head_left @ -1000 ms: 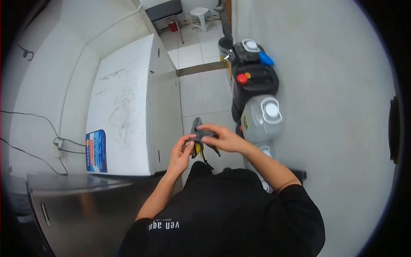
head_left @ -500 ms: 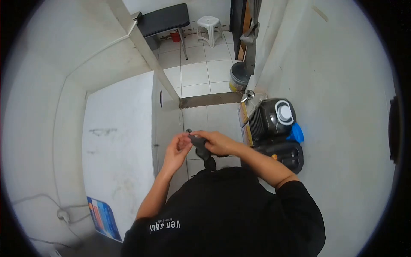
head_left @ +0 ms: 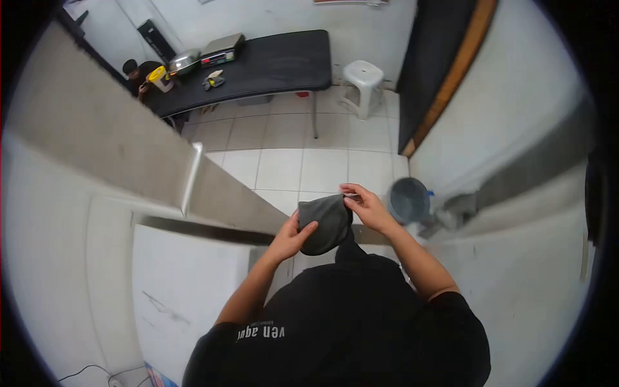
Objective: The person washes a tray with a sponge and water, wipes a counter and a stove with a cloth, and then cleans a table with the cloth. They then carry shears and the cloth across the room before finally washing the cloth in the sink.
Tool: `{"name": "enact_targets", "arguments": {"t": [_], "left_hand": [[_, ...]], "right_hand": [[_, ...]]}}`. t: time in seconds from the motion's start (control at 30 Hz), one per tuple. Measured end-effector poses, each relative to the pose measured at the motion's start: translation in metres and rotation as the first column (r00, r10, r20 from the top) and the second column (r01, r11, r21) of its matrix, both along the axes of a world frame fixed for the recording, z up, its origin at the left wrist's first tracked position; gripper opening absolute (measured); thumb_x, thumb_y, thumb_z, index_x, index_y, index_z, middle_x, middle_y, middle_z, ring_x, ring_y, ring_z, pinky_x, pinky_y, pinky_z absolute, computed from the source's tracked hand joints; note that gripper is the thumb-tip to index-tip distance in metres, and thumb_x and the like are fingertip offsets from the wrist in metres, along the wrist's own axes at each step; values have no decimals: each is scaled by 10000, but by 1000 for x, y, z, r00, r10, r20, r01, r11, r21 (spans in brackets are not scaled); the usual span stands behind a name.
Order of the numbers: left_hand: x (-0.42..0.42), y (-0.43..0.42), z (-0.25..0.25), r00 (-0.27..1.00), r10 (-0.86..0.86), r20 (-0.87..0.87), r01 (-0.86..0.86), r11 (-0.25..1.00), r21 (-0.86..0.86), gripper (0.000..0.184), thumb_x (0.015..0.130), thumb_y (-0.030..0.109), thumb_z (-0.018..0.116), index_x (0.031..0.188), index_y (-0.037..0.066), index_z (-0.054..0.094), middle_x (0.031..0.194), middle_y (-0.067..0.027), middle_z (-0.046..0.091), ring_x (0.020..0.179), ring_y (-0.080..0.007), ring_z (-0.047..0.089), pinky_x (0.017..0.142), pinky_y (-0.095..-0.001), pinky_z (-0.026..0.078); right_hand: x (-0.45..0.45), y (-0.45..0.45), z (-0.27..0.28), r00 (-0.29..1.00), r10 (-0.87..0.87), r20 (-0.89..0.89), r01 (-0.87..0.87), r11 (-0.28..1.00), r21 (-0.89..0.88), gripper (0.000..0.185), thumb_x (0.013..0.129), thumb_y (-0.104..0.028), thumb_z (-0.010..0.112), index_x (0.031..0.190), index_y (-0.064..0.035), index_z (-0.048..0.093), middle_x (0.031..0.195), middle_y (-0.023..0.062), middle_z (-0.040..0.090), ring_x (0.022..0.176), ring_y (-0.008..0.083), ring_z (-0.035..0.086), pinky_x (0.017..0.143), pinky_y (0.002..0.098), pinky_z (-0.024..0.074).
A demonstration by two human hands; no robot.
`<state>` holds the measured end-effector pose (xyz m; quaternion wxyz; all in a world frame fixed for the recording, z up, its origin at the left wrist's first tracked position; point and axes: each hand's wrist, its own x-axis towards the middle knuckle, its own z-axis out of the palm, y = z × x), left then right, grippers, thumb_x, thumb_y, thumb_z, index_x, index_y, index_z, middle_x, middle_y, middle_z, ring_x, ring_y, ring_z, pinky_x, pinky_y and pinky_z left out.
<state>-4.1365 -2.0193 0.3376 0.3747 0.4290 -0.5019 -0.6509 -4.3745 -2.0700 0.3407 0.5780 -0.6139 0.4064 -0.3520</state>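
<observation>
While our left hand (head_left: 287, 242) pinches the dark gray cloth (head_left: 331, 220) right by our black shirt (head_left: 361, 316), our right hand (head_left: 367, 209) at its upper corner, we can't really tell if that grip's pinching, bucket (head_left: 409, 202) nearby, black worktop (head_left: 284, 61) and white stool (head_left: 363, 75) further off

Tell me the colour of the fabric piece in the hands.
The fabric piece is dark grey, with no pattern that I can make out; the head view shows it best.

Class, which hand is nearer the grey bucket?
Right. The right hand is just left of the grey bucket in view; the left hand is farther left, holding dark cloth.
</observation>
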Motion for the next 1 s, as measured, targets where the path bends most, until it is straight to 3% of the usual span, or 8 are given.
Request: {"name": "enact_targets", "arguments": {"t": [0.03,0.1,0.17,0.33,0.6,0.83,0.97,1.0], "left_hand": [[2,-34,-1,993,103,50,-100,993,-65,368,930,167,568,1227,-14,447,1107,-85,584,1044,-134,529,904,-292,431],[14,-94,-1,950,213,230,-181,972,-153,290,953,170,525,1166,-14,456,1069,-97,580,988,-141,533,877,-289,431],[23,-152,-8,885,446,137,-419,889,-183,254,968,176,492,1134,-13,457,1069,-112,573,978,-158,531,870,-297,431],[60,-273,-24,808,577,-117,-582,813,-14,342,978,147,469,1285,9,407,1167,-90,542,1054,-136,517,911,-280,426],[141,-441,-138,551,780,-297,-816,578,6,381,996,197,432,1328,18,381,1228,-90,526,1123,-158,501,956,-292,408],[211,-611,-162,749,660,62,-663,746,70,442,994,231,442,1349,-17,354,1265,-127,513,1185,-189,469,1001,-303,369],[243,-746,-166,855,516,-55,-511,855,86,456,995,215,429,1384,1,325,1299,-118,483,1200,-183,451,1016,-303,351],[250,-777,-174,838,543,-48,-536,836,116,442,997,215,423,1381,17,329,1290,-115,486,1186,-183,462,998,-309,373]], "right_hand": [[6,-42,-2,939,-116,-325,40,972,-231,376,913,-164,530,1262,-27,500,1292,178,506,1205,292,487,1000,359,384],[27,-112,4,940,-66,-336,-33,959,-280,437,908,-280,566,1267,-41,497,1324,226,453,1233,353,442,1025,385,359],[55,-173,21,940,81,-332,-202,916,-347,444,903,-274,583,1289,-74,492,1368,176,437,1269,319,422,1047,382,341],[147,-324,-5,813,431,-392,-551,787,-278,671,877,-445,590,1403,-93,369,1408,253,352,1285,382,384,1050,400,331],[234,-537,-124,802,585,-120,-541,797,269,964,840,-545,604,1488,-91,52,1437,282,283,1195,370,486,930,401,448],[268,-707,-169,768,641,11,-570,675,469,939,855,-531,593,1459,5,116,1318,228,473,1140,284,525,934,419,437],[312,-823,-210,896,427,117,-416,721,554,764,870,-399,642,1426,-16,284,1110,128,572,939,165,559,763,302,471],[322,-849,-186,929,368,-38,-290,787,545,679,844,-353,687,1330,28,407,1202,175,556,1066,208,554,867,285,445]]}}
